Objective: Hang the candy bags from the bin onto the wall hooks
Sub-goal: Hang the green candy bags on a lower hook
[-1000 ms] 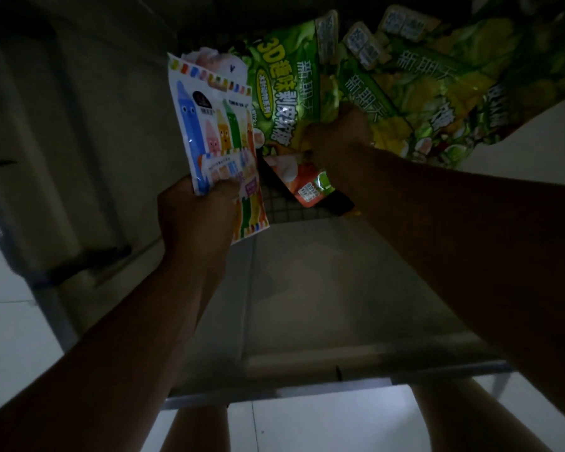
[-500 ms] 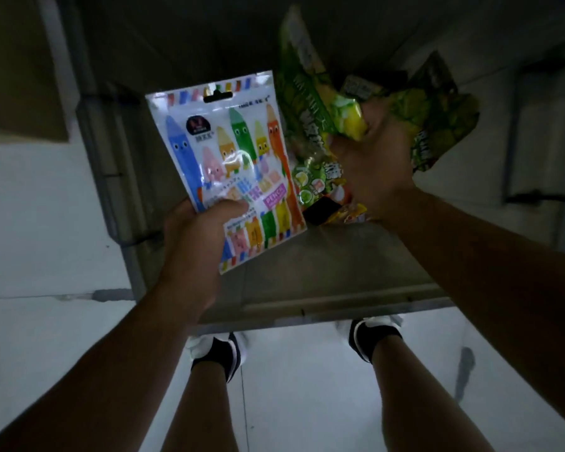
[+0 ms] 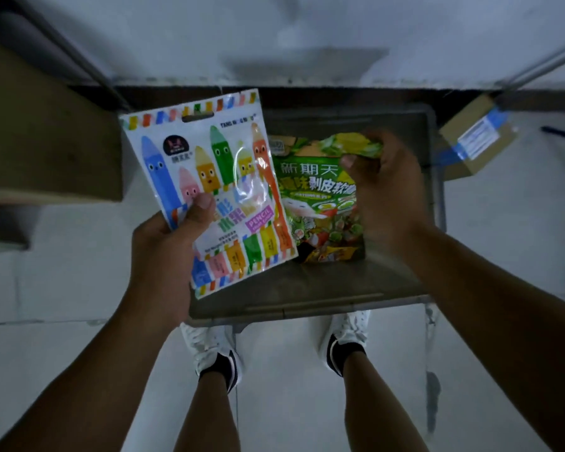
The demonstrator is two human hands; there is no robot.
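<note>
My left hand [image 3: 170, 252] grips a white candy bag [image 3: 216, 177] printed with coloured pencils, thumb on its front, held flat and upright above the left side of the grey bin [image 3: 310, 295]. A hang slot shows at the bag's top edge. My right hand [image 3: 388, 194] pinches the top right corner of a green candy bag [image 3: 313, 197] with white Chinese lettering, lifted over the bin's middle. The pencil bag overlaps the green bag's left edge. No wall hooks are in view.
The bin stands on the pale floor in front of my feet in white shoes [image 3: 209, 350]. A brown cardboard box [image 3: 49, 132] sits at the left, a taped carton [image 3: 477, 138] at the right. A dark baseboard strip [image 3: 340, 93] runs behind the bin.
The view has swung down from the hanging green bags to the bin and floor. My right hand now holds a single green bag over the bin; the left still holds the pencil bag.
</note>
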